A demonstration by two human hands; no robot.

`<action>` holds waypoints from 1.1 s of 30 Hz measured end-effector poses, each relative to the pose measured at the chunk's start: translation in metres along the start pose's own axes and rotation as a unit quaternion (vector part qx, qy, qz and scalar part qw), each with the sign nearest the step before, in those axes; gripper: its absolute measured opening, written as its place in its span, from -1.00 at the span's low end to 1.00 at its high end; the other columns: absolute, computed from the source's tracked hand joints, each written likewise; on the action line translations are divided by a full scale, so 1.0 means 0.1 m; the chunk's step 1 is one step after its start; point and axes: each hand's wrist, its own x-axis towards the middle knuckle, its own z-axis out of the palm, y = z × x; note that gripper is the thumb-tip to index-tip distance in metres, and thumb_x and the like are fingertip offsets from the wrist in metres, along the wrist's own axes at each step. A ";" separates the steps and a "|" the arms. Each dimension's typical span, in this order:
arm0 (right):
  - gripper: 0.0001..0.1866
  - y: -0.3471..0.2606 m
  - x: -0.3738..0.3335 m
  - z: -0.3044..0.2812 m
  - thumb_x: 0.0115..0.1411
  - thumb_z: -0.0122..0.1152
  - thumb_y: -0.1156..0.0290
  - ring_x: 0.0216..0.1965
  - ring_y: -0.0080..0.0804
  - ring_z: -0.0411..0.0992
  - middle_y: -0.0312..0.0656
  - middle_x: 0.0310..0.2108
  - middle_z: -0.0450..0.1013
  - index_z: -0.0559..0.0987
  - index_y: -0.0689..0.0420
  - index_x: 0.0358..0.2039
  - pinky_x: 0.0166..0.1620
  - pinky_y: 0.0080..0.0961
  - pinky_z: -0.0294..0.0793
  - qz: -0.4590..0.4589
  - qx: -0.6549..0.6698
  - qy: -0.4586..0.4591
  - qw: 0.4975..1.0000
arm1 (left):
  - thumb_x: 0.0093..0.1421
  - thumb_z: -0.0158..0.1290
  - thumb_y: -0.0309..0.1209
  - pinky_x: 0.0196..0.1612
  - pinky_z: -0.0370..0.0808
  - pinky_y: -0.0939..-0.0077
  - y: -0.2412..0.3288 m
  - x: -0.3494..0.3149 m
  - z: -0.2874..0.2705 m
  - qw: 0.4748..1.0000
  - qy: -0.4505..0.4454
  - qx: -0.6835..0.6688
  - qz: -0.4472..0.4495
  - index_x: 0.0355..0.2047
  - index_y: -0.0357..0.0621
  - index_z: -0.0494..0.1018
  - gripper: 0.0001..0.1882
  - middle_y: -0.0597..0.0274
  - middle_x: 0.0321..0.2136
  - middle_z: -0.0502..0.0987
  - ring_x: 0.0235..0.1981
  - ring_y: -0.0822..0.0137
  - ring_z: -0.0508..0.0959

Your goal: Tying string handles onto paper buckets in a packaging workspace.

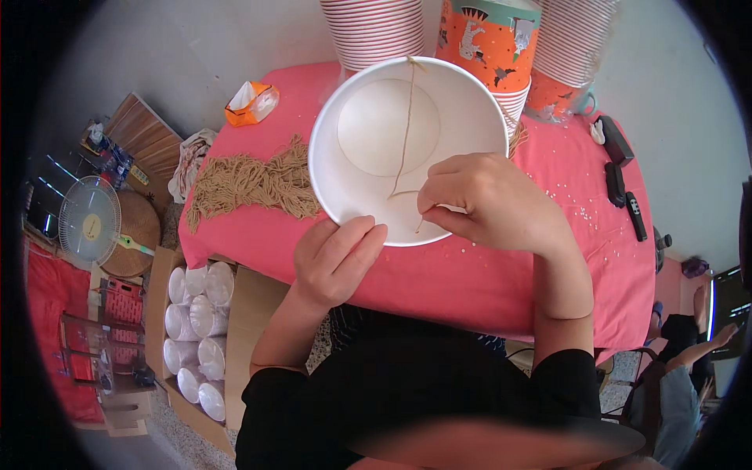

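A large white paper bucket [384, 125] is tilted so its round mouth faces me and its inside shows down to the bottom. My left hand [335, 262] grips its near rim at the lower left, fingers over the edge. A tan string [408, 129] is fixed at the far rim and hangs in a loop inside the bucket. Between thumb and fingertips, my right hand [489, 196] pinches the string's loose end, just inside the near right rim. The bucket's outer wall is mostly hidden from me.
Tan strings [251, 186] lie bundled left on the pink-covered table [501, 290]. Stacked white buckets [372, 31] and an orange printed bucket [489, 47] stand behind. Black tools [615, 184] lie right. A carton [254, 305] of wrapped cups is lower left; another person [674, 392] sits right.
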 end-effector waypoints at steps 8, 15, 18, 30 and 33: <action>-0.89 0.01 0.00 -0.01 -0.07 0.26 0.63 -0.49 -0.17 0.45 -0.18 -0.58 0.42 0.52 0.18 -0.51 -0.44 -0.33 0.41 -0.002 0.011 -0.002 1.000 | -0.17 0.21 -0.61 -0.51 0.43 0.56 -0.01 0.01 0.00 1.000 -0.002 -0.004 -0.002 -0.34 -0.18 0.60 -0.71 0.24 -0.28 0.53 -0.51 0.35 0.46; -0.89 0.01 -0.01 0.00 -0.07 0.26 0.63 -0.49 -0.17 0.46 -0.18 -0.57 0.44 0.52 0.18 -0.51 -0.44 -0.32 0.41 0.001 0.016 -0.003 1.000 | -0.16 0.22 -0.60 -0.52 0.42 0.56 0.00 0.00 0.01 1.000 -0.003 -0.003 -0.007 -0.33 -0.17 0.59 -0.71 0.25 -0.29 0.53 -0.51 0.35 0.46; -0.89 0.00 0.01 0.00 -0.07 0.27 0.62 -0.48 -0.16 0.46 -0.18 -0.56 0.44 0.52 0.18 -0.51 -0.43 -0.31 0.41 0.001 0.014 -0.011 1.000 | -0.15 0.22 -0.59 -0.52 0.41 0.56 -0.01 -0.02 0.02 1.000 -0.004 -0.007 -0.011 -0.33 -0.17 0.59 -0.71 0.25 -0.28 0.52 -0.51 0.35 0.45; -0.97 0.09 0.02 0.15 0.02 0.18 0.51 -0.36 -0.09 0.48 -0.12 -0.49 0.47 0.53 0.17 -0.50 -0.31 -0.19 0.43 0.039 0.019 -0.094 0.995 | -0.13 0.25 -0.59 -0.45 0.45 0.49 -0.06 0.03 0.06 0.998 -0.019 -0.039 -0.044 -0.31 -0.19 0.56 -0.70 0.24 -0.29 0.52 -0.46 0.28 0.50; -0.90 0.19 0.04 0.14 0.04 0.26 0.50 -0.46 -0.17 0.43 -0.15 -0.51 0.43 0.54 0.21 -0.41 -0.39 -0.29 0.36 -0.015 0.069 -0.082 0.994 | -0.08 0.25 -0.58 -0.35 0.50 0.40 -0.11 0.03 0.12 0.983 -0.052 -0.111 -0.134 -0.32 -0.20 0.53 -0.74 0.21 -0.31 0.52 -0.34 0.23 0.56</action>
